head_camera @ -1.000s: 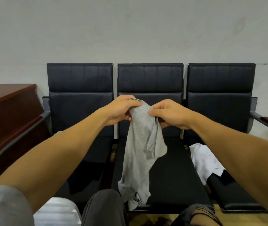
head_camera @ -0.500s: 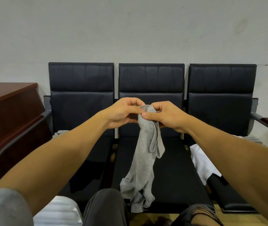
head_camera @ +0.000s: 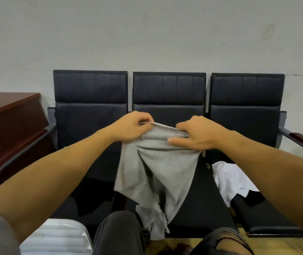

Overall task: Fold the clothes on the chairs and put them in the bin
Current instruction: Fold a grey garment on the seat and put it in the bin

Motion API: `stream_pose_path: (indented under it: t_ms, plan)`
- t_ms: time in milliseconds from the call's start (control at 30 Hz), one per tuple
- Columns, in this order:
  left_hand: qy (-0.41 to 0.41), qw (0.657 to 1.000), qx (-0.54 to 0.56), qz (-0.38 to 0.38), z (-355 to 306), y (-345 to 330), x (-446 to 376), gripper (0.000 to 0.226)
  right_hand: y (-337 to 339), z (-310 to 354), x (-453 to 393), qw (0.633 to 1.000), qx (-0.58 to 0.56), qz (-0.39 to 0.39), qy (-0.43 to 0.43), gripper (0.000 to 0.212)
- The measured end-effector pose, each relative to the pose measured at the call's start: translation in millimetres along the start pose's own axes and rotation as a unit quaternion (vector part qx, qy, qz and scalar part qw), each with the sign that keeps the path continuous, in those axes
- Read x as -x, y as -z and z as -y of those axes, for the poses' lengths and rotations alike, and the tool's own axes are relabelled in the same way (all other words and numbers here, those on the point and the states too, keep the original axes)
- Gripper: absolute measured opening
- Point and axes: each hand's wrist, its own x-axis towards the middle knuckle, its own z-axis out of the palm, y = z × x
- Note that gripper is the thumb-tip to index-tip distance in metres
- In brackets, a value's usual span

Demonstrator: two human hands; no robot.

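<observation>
Since the earlier frame the two hands have drawn apart, spreading the grey garment [head_camera: 156,173] wide at frame centre. The white ribbed bin [head_camera: 55,236] sits at lower left; its contents cannot be made out. The left hand [head_camera: 132,127] pinches the garment's top edge with curled fingers; the right hand [head_camera: 196,134] grips the same edge, thumb laid along the cloth. The garment hangs before the middle chair [head_camera: 169,92]. A white garment [head_camera: 230,179] lies on the right chair [head_camera: 246,94] at centre right. A wooden desk [head_camera: 9,115] stands at left.
</observation>
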Motion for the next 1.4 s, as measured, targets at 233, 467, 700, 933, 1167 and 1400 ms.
stream_pose_path:
  t_ms: [233, 467, 700, 933, 1167, 1400]
  plan:
    - [0.024, 0.941, -0.288, 0.173, 20.3, -0.8, 16.8, 0.018, -2.4, -30.4, 13.4, 0.956, 0.248, 0.096, -0.126, 0.020]
    - [0.143, 0.945, -0.284, 0.072, 52.1, 3.7, 21.5, 0.022, -5.4, -66.8, 25.5, 0.937, 0.019, -0.131, -0.323, 0.018]
    - [0.169, 0.906, 0.353, -0.163, 1.6, -21.6, 1.0, 0.032, -12.2, -35.9, 21.1, 0.812, -0.490, -0.118, -0.293, 0.033]
    - [0.132, 0.892, 0.431, -0.018, -8.6, -41.7, -23.1, 0.029, -25.3, -51.9, 1.6, 0.742, -0.587, 0.100, -0.307, 0.012]
    - [0.203, 0.935, 0.208, -0.204, 63.4, -4.4, -103.3, 0.026, -47.7, -144.1, -50.2, 0.835, -0.314, -0.149, -0.427, 0.025]
    - [0.046, 0.962, -0.088, -0.253, 76.0, 75.0, -129.5, 0.033, -4.2, -175.0, -70.9, 0.883, -0.052, -0.287, -0.368, 0.026]
